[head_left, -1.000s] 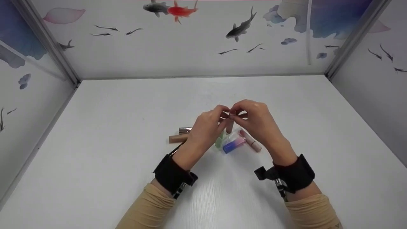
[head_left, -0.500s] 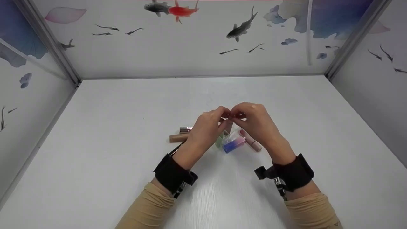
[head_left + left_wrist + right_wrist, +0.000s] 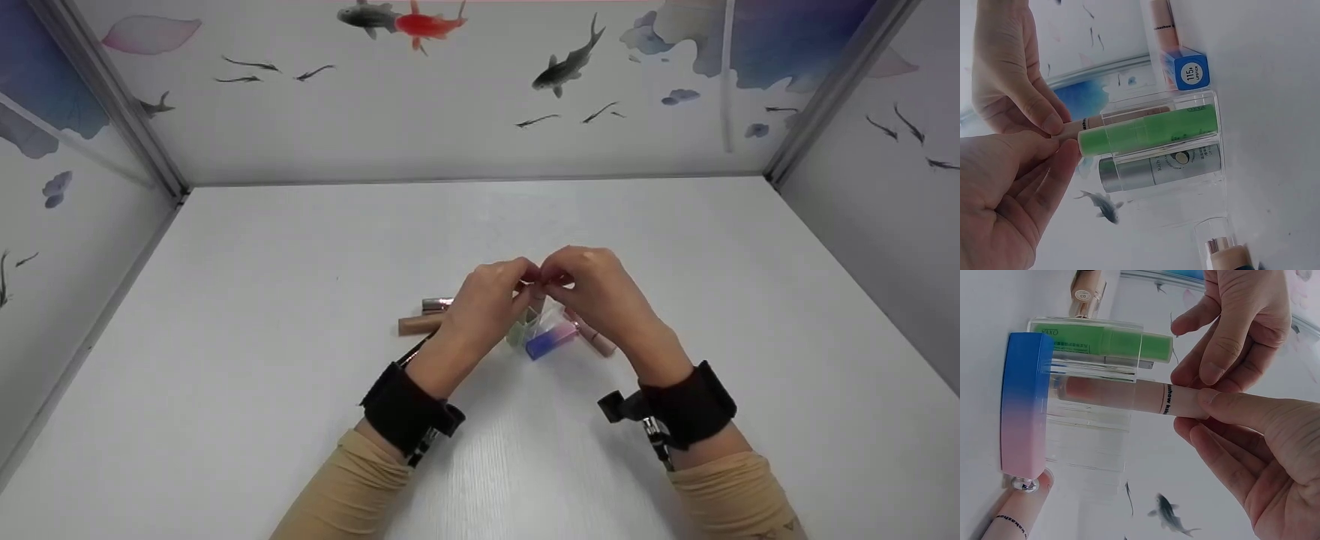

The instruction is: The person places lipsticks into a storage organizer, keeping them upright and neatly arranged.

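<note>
Both hands meet over a clear compartmented holder on the white table. Between the fingertips of my left hand and right hand is the top end of a pale pink lip gloss tube. Thumb and fingers of each hand pinch it there. The tube stands upright, its lower part down inside the holder's walls. A green tube and a silver tube stand in other compartments. Close against the holder lies a blue-to-pink lipstick with a silver ball at one end.
Right of the holder another pink lip gloss tube lies on the table. A brown tube and a silver-ended tube lie left, partly behind the left hand. Printed panels wall the table at back and sides.
Both hands have come down slightly, with the pinched lip gloss tube sinking lower into the holder. The things lying on the table have stayed put.
</note>
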Available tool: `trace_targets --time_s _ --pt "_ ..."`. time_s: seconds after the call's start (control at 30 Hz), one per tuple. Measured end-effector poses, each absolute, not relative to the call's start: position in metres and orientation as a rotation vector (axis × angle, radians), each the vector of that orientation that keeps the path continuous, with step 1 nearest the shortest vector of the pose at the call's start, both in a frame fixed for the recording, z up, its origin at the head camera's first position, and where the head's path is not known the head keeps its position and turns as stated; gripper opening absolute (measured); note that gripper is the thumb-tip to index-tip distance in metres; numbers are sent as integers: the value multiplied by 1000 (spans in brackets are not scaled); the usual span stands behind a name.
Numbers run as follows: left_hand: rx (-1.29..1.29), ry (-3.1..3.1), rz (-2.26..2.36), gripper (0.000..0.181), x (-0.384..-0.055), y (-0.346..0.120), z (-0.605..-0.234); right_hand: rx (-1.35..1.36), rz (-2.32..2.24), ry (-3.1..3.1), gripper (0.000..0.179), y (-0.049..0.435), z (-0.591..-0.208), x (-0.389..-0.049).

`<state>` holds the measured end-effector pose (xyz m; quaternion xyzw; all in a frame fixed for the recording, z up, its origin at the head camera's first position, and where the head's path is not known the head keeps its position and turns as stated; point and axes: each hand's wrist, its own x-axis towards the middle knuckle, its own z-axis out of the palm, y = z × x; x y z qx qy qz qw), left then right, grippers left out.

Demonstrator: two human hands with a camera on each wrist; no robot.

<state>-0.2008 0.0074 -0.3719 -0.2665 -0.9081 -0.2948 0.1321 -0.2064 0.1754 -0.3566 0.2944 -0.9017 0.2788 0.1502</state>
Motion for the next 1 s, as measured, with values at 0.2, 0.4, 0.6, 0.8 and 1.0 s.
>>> trace_targets --time_s 0.2,0.4,0.6,0.8,1.0 --pt "-780 -2659 -800 14 -199 6 -371 865 787 -2626 8 175 -358 -206" --pt "-830 -2664 -745 13 -199 5 -372 893 767 -2626 8 177 -360 -206" --pt "-835 -2691 -663 14 -198 6 -373 927 757 -2620 8 180 -362 -207" --pt "-827 -2716 -609 16 -198 7 -375 949 757 -2607 8 182 -365 -210" --pt "-823 -2728 -616 19 -197 8 -377 944 763 -2615 9 184 -366 -211"
